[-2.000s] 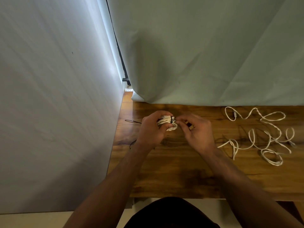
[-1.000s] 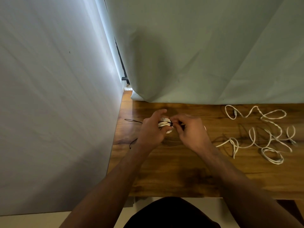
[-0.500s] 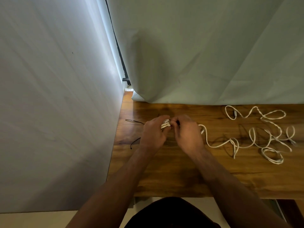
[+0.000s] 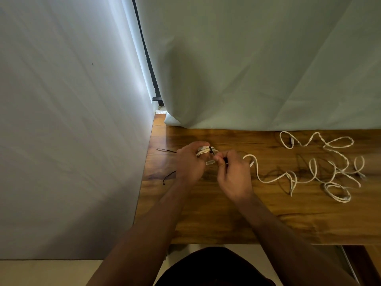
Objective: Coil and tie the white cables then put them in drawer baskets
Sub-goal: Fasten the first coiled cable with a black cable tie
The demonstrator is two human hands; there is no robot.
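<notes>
My left hand (image 4: 188, 163) grips a small coiled white cable bundle (image 4: 204, 151) above the wooden table (image 4: 206, 213). A thin black tie (image 4: 212, 151) crosses the bundle. My right hand (image 4: 233, 176) pinches the free end of that tie just right of the bundle. A loose white cable (image 4: 268, 178) trails from beside my right hand across the table to the right. More uncoiled white cable (image 4: 334, 162) lies in loops on the table's right side. No drawer basket is in view.
Two thin black ties (image 4: 168, 176) lie on the table left of my left hand, near the left edge. White cloth hangs behind the table and along its left side. A dark frame shows at the lower right below the front edge.
My right hand has pulled away to the right and toward me, drawing the black tie out from the bundle. The left hand keeps its grip on the coil in the same spot.
</notes>
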